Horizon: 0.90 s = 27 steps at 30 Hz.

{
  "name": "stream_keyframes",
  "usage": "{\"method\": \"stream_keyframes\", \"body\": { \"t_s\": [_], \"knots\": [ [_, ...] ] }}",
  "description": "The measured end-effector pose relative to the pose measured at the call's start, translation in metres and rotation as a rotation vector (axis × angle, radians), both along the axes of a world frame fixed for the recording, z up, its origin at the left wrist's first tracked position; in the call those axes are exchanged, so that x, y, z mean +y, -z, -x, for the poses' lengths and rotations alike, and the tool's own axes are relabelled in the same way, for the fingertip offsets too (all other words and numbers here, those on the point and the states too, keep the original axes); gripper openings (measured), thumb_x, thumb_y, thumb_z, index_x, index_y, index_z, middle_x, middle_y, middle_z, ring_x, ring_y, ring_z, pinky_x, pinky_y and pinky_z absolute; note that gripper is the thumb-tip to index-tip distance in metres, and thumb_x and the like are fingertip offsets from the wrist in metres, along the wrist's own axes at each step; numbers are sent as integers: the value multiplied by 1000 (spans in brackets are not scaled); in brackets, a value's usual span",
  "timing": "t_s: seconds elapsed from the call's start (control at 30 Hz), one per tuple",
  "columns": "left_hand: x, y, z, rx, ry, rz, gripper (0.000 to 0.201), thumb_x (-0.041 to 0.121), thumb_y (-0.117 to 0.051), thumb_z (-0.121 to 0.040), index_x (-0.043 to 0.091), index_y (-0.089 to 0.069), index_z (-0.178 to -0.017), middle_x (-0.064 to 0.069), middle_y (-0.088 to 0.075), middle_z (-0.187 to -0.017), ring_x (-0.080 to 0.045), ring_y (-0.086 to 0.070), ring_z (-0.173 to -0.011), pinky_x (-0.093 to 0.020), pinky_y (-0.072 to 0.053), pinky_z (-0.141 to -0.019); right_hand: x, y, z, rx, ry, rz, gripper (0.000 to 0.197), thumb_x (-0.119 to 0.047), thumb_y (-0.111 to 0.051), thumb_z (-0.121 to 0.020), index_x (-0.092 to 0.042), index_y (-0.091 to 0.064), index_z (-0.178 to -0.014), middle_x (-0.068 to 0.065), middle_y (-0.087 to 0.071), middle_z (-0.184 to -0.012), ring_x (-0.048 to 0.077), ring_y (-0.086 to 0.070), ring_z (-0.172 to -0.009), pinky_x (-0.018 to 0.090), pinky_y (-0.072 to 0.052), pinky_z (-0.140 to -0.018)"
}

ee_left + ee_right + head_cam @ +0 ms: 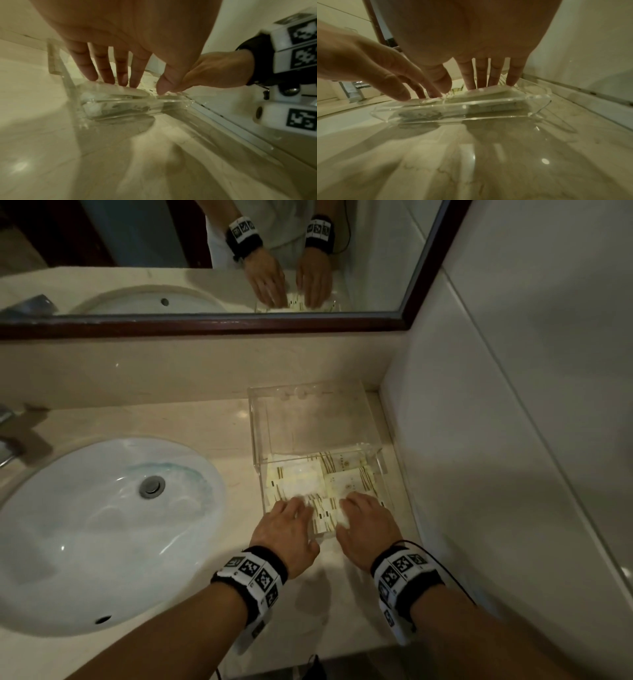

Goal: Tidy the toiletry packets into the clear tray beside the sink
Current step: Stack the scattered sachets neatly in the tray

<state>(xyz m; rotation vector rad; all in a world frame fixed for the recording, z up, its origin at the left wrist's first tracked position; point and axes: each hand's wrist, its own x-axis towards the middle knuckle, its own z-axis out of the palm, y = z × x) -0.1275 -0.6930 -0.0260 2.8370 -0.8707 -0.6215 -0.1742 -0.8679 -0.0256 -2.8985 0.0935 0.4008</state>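
A clear tray [254,436] stands on the counter, right of the sink. Several white and cream toiletry packets [329,481] with gold stripes lie flat in its near half; the far half is bare. My left hand [291,517] and right hand [364,517] lie side by side over the tray's near edge, with straight fingers resting on the packets. In the left wrist view the left hand's fingertips [123,84] press on a packet [96,106] behind the tray's front wall [130,108]. The right wrist view shows the right hand's fingers [488,81] on the packets [489,90], with the tray [539,106] below.
A white oval sink [102,525] with a metal drain [151,486] fills the left. A tap [7,436] stands at the far left. A tiled wall [496,474] runs close along the tray's right side. A mirror [171,251] hangs behind. Beige counter [329,597] lies under my wrists.
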Motion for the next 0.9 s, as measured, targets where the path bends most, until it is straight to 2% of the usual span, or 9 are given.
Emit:
{"method": "stream_keyframes", "body": {
  "t_s": [0.1, 0.23, 0.37, 0.43, 0.6, 0.67, 0.77, 0.8, 0.9],
  "knots": [
    [3, -4, 2, -20, -3, 40, 66, 50, -45, -83, 21, -39, -142, -1, -37, -145, -25, -37, -126, -37, -37, -106, -2, -2, 0, -37, 39, -29, 49, -41, -38, -88, -16, -55, -127, 2, -52, -136, 21, -46, -126, 38, -44, -102],
    [8, -9, 8, -34, 3, 63, 63, 50, -44, -83, 23, -44, -140, 1, -42, -138, -23, -40, -121, -35, -40, -102, -3, -1, 15, -120, 102, -45, 49, -40, -34, -82, -15, -65, -111, 1, -60, -114, 20, -55, -103, 36, -52, -88],
    [12, -7, 12, 17, 29, 14, 60, 49, -43, -85, 21, -44, -138, -1, -42, -136, -25, -41, -118, -37, -41, -99, 1, 8, 28, 8, 73, -21, 56, -43, -30, -79, -18, -65, -115, -2, -61, -117, 20, -59, -106, 35, -50, -92],
    [12, -6, 14, 21, 33, 14, 59, 48, -43, -85, 21, -44, -138, -1, -42, -136, -25, -41, -118, -37, -41, -99, 2, 11, 28, 30, 63, -8, 53, -42, -28, -81, -20, -67, -111, -4, -64, -112, 19, -61, -104, 32, -48, -92],
    [9, -10, 9, -37, -36, 113, 58, 46, -45, -86, 23, -45, -140, 0, -43, -138, -23, -43, -120, -32, -37, -103, -3, -4, 12, -80, 173, 2, 33, -37, -44, -89, -17, -69, -96, -1, -66, -98, 20, -60, -91, 34, -51, -80],
    [4, -12, 2, -57, -72, 171, 58, 45, -44, -87, 23, -44, -140, 0, -45, -138, -23, -43, -119, -31, -38, -103, -6, -6, -1, -106, 169, 14, 34, -38, -41, -89, -15, -65, -91, 1, -63, -94, 21, -58, -87, 35, -51, -77],
    [-4, -13, -9, -64, -100, 215, 60, 45, -43, -87, 23, -41, -143, 1, -43, -140, -23, -40, -123, -34, -37, -106, -3, -7, -17, -20, 16, 38, 47, -43, -23, -86, -18, -60, -100, -1, -60, -107, 19, -53, -98, 32, -49, -82],
    [-7, -12, -14, -58, -109, 210, 62, 44, -45, -87, 22, -39, -144, 0, -39, -144, -23, -36, -128, -35, -35, -108, -1, -7, -18, 17, -14, 39, 48, -44, -23, -85, -19, -59, -105, -1, -58, -114, 19, -52, -105, 32, -48, -84],
    [-8, -6, -26, -25, -131, 161, 68, 44, -46, -88, 19, -29, -149, -4, -25, -156, -25, -24, -138, -36, -26, -115, 1, -4, -16, 87, -47, 55, 47, -45, -40, -91, -20, -51, -130, -1, -45, -142, 21, -40, -131, 40, -43, -99]
  ]
}}
